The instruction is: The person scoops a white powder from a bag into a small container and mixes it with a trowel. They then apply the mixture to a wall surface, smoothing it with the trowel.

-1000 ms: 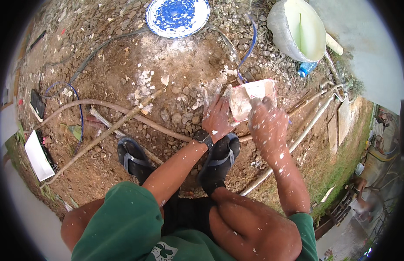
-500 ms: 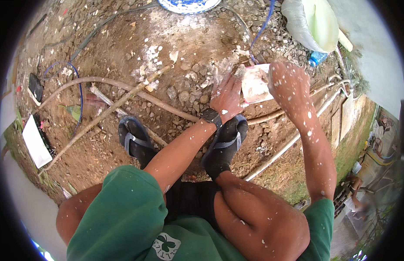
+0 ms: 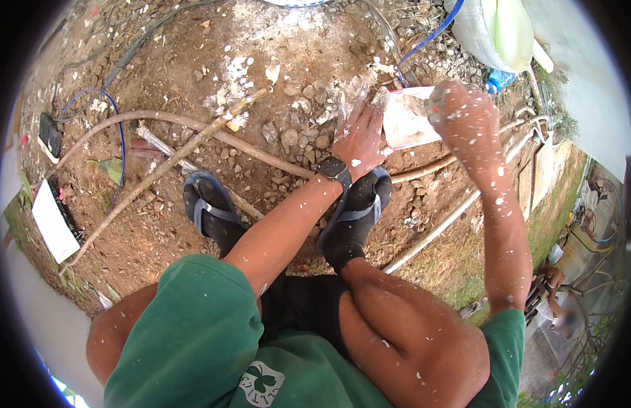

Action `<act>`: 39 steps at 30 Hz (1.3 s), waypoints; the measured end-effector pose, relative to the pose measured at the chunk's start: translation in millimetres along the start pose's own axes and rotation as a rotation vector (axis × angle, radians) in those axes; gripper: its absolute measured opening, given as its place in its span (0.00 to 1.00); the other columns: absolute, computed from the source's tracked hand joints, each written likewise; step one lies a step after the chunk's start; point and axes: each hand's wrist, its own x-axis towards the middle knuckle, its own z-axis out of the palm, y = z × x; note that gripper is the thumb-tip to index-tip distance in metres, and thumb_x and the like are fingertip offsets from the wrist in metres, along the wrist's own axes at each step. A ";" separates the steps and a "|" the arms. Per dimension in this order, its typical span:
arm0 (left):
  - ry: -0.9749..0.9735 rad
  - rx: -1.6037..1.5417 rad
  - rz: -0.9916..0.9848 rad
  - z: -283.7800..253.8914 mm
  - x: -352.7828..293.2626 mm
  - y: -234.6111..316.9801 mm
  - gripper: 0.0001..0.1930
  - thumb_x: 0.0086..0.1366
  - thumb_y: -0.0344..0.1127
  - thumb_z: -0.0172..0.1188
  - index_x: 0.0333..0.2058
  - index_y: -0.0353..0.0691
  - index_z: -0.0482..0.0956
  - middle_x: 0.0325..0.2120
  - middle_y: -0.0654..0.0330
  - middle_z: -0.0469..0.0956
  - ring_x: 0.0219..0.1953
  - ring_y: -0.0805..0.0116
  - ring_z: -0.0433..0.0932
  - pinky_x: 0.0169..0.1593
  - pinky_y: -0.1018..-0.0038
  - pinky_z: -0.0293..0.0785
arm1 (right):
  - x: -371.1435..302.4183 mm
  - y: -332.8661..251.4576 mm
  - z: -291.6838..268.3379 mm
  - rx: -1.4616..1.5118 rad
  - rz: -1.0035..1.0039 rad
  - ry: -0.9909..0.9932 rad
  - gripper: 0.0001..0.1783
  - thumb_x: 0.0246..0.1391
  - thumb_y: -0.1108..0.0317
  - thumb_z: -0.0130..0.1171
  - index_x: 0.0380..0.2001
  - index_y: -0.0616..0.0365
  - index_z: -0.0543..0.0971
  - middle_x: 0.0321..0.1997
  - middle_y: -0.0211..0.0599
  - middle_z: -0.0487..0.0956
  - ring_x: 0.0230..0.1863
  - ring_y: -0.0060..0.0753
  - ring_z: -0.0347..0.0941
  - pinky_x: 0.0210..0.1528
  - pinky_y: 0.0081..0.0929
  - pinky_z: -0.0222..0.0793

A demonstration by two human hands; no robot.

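The red-and-white tray (image 3: 412, 136) lies on the ground (image 3: 213, 54) between one and two o'clock of your view, with whitish stuff inside it. Your left hand (image 3: 360, 132) is at the tray's nine o'clock, its back up, the fingers stretched out and a little apart, the thumb along the tray's near edge. It looks open and grips nothing that shows; its fingertips are coated white. Your right hand (image 3: 467, 119) is at the tray's three o'clock, curled into a fist and covering that end. You have the fingers closed, but whether anything is inside them, I cannot tell. White spots dot both your forearms, and a dark watch (image 3: 334, 173) sits on your left wrist.

Taking clock directions from the tray, the blue bottle (image 3: 500, 80) lies at two o'clock, just past your right hand, and the pale tub (image 3: 473, 37) stands between one and two. The blue cord (image 3: 438, 32) runs off toward twelve to one. Your right sandal (image 3: 378, 207) is at seven o'clock and your left sandal (image 3: 193, 197) at eight. Toward nine, the long stick (image 3: 162, 166) crosses the brown hose (image 3: 261, 160). A pale pole (image 3: 434, 232) slants past below, between five and six.
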 end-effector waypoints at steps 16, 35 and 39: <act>0.013 -0.047 0.033 -1.6 5.3 -2.7 0.62 0.52 0.54 0.75 0.75 0.43 0.42 0.74 0.46 0.51 0.76 0.45 0.48 0.74 0.42 0.49 | 14.2 62.0 -27.6 0.069 0.378 -0.309 0.25 0.46 0.52 0.78 0.40 0.56 0.81 0.42 0.42 0.85 0.45 0.37 0.83 0.49 0.36 0.79; 0.052 -0.097 0.050 -16.5 28.4 0.4 0.62 0.50 0.60 0.75 0.74 0.42 0.46 0.73 0.45 0.54 0.75 0.45 0.50 0.75 0.45 0.50 | 74.9 66.0 -34.7 -0.086 0.164 -0.555 0.24 0.47 0.57 0.77 0.40 0.61 0.80 0.40 0.44 0.82 0.47 0.41 0.80 0.52 0.38 0.78; 0.146 -0.118 0.189 -33.2 46.3 -1.9 0.64 0.45 0.57 0.78 0.73 0.37 0.49 0.71 0.42 0.58 0.73 0.44 0.56 0.75 0.54 0.56 | 42.3 113.9 -31.4 0.264 0.202 -0.489 0.25 0.49 0.56 0.75 0.42 0.64 0.80 0.43 0.47 0.84 0.46 0.40 0.82 0.49 0.35 0.81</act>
